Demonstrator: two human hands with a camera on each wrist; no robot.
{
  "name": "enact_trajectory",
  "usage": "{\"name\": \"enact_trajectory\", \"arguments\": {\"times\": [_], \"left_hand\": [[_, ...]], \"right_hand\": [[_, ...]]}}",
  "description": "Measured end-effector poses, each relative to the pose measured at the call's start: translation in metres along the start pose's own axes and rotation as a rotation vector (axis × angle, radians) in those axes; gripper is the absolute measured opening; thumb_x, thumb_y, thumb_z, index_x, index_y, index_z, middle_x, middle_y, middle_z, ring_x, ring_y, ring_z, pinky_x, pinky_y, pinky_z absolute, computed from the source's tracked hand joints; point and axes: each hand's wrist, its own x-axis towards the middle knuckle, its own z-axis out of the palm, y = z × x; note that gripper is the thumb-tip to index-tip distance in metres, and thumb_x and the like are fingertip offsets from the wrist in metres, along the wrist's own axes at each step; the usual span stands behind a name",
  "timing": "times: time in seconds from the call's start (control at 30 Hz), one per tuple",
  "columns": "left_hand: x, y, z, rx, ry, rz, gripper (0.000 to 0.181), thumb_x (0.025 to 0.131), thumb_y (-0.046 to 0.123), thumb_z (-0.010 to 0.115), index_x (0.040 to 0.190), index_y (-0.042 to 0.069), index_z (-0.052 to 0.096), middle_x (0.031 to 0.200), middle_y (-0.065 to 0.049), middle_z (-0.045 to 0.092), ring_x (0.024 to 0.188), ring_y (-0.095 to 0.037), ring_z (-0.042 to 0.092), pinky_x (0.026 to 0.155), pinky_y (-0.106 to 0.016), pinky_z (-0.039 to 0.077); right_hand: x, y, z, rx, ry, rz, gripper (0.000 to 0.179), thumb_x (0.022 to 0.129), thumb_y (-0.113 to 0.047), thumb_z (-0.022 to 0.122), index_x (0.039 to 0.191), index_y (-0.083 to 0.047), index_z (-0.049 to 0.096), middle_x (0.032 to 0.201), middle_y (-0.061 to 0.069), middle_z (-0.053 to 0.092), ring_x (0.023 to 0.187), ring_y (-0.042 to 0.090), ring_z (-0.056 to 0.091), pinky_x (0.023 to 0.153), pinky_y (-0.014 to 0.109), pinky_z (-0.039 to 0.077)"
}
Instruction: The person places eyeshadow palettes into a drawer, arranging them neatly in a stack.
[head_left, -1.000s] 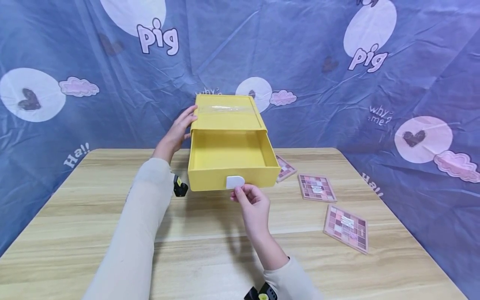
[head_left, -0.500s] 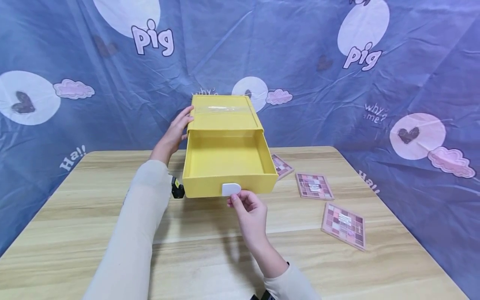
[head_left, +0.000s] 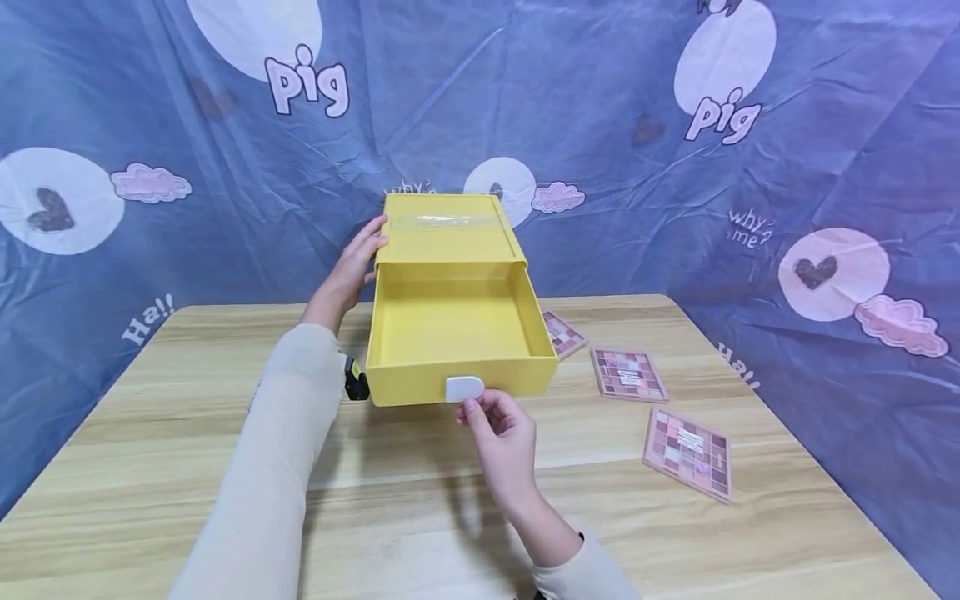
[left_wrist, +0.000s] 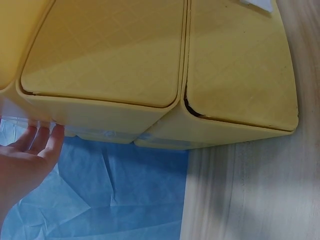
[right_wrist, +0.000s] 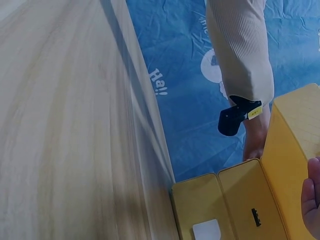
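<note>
- The step in hand appears to be the opening of the top drawer (head_left: 405,386), which juts well out of the front of the yellow drawer unit (head_left: 450,246) at the back of the wooden table (head_left: 187,467)
- The right hand (head_left: 510,437) pinches the lower edge of the white tab (head_left: 463,388) on that drawer's front, thumb in front and the other fingers curled in
- The left hand (head_left: 351,265) holds nothing in its grasp; its fingers lie extended against the unit's left side near the top, seemingly to brace it
- Next, I judge, the pull calls for a level draw or a stop before the drawer tips, with the left hand's pressure kept on the unit until the right lets go of the tab
- Three pink-framed palettes lie on the table to the right: a near one (head_left: 687,454), a middle one (head_left: 628,373) and a far one (head_left: 562,333), the last partly covered by the drawer
- The drawer's back end is hidden under the unit's top panel, so how much of its length is left inside cannot be told
- From the head the lower tiers are out of sight; the right wrist view shows two closed lower fronts, one with a lower white tab (right_wrist: 206,230), the other with a dark mark (right_wrist: 256,217) whose nature is unclear
- In that same view the right hand is cut off at the frame's edge, and its contact with the tab does not show
</note>
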Motion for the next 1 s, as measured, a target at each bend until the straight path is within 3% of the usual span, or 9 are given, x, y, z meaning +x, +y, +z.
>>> {"name": "enact_trajectory", "arguments": {"times": [0.33, 0.67, 1.0], "left_hand": [[0.001, -0.002, 0.003, -0.001, -0.015, 0.009, 0.052, 0.088, 0.023, 0.040, 0.138, 0.020, 0.023, 0.139, -0.004, 0.021, 0.122, -0.015, 0.020, 0.094, -0.046, 0.019], [0.002, -0.002, 0.003, 0.000, -0.002, 0.017, 0.053, 0.087, 0.023, 0.041, 0.138, 0.021, 0.024, 0.140, -0.003, 0.018, 0.122, -0.013, 0.018, 0.094, -0.048, 0.017], [0.002, -0.004, 0.001, -0.008, -0.013, 0.017, 0.053, 0.088, 0.024, 0.040, 0.138, 0.021, 0.022, 0.139, -0.004, 0.020, 0.122, -0.014, 0.020, 0.095, -0.045, 0.018]], "right_hand": [[-0.003, 0.001, -0.004, 0.001, 0.017, -0.001, 0.004, 0.078, 0.009, 0.054, 0.075, 0.008, 0.052, 0.068, 0.020, 0.056, 0.060, 0.014, 0.056, 0.059, 0.028, 0.047], [-0.004, 0.000, -0.007, -0.045, 0.002, 0.005, 0.004, 0.076, 0.007, 0.058, 0.078, 0.009, 0.054, 0.069, 0.019, 0.057, 0.061, 0.020, 0.056, 0.058, 0.027, 0.046], [-0.011, 0.003, -0.031, -0.311, -0.145, 0.039, 0.017, 0.075, -0.001, 0.063, 0.090, 0.000, 0.057, 0.081, 0.007, 0.059, 0.073, 0.016, 0.055, 0.068, 0.028, 0.044]]}}
